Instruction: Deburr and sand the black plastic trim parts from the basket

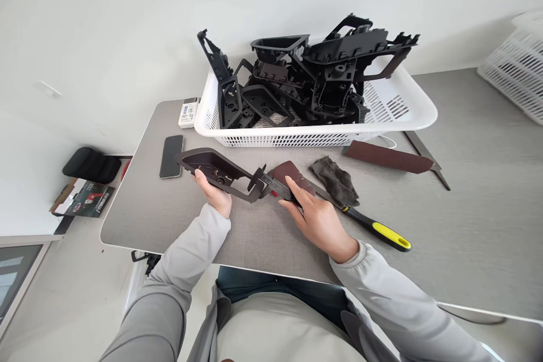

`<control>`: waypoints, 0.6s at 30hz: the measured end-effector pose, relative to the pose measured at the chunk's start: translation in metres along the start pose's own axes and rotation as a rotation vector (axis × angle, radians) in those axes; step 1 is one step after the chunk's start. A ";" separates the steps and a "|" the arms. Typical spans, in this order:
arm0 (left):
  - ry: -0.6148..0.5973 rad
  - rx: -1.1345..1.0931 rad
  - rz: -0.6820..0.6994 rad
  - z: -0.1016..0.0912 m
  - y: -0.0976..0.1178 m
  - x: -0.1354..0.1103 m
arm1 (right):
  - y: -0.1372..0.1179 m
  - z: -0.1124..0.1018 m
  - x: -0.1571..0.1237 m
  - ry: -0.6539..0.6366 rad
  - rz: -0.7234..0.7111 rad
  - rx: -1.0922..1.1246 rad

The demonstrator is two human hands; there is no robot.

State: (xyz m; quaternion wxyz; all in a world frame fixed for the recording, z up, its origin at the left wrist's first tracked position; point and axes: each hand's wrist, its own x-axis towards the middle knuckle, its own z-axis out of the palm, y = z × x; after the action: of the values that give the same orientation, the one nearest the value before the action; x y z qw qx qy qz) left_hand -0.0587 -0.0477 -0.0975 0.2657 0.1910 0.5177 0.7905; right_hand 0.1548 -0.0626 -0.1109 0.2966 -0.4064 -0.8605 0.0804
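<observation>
Near the front edge of the worktop (466,209), left hand (216,195) grips a black plastic part (212,165), right hand (320,223) closed on a caliper (275,185) set against its end; measuring looks underway on this one piece, basket (322,136) behind heaped with like parts.

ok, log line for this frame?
left hand: holds black trim part | right hand: holds caliper at part's end | behind: white basket | nearby: phone, cloth
</observation>
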 end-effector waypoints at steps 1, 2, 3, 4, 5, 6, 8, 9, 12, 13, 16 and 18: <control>0.003 0.023 0.014 0.000 0.001 0.000 | 0.001 0.000 0.000 0.005 0.002 -0.002; 0.008 0.038 0.025 0.000 0.001 -0.001 | 0.001 0.000 0.000 0.009 0.005 -0.003; 0.013 0.046 0.033 0.000 0.002 -0.001 | 0.001 -0.001 0.000 0.011 0.007 -0.004; 0.016 0.051 0.036 0.000 0.003 -0.002 | 0.001 -0.001 0.000 0.010 0.009 -0.005; 0.018 0.054 0.036 0.000 0.003 -0.002 | 0.001 -0.002 0.001 0.007 0.012 -0.004; 0.018 0.052 0.034 0.000 0.003 -0.002 | 0.001 -0.002 0.001 0.005 0.014 -0.003; 0.016 0.041 0.020 0.000 0.004 -0.003 | 0.000 -0.004 0.001 0.007 0.014 0.003; 0.015 0.033 0.011 0.000 0.004 -0.003 | 0.000 -0.005 0.001 0.011 0.014 0.007; 0.010 -0.003 -0.049 0.001 0.006 -0.004 | 0.000 -0.007 0.000 0.012 0.020 0.016; 0.008 -0.018 -0.082 0.001 0.007 -0.004 | 0.000 -0.007 0.000 0.005 0.025 0.017; 0.005 -0.027 -0.148 0.002 0.009 -0.006 | -0.001 -0.008 0.000 -0.015 0.038 0.022; 0.013 -0.019 -0.134 0.002 0.010 -0.006 | -0.001 -0.007 0.000 -0.015 0.047 0.033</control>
State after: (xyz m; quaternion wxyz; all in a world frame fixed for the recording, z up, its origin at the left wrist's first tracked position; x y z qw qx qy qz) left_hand -0.0550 -0.0533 -0.0871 0.3164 0.1484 0.5235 0.7770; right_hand 0.1583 -0.0634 -0.1044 0.2950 -0.4210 -0.8513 0.1044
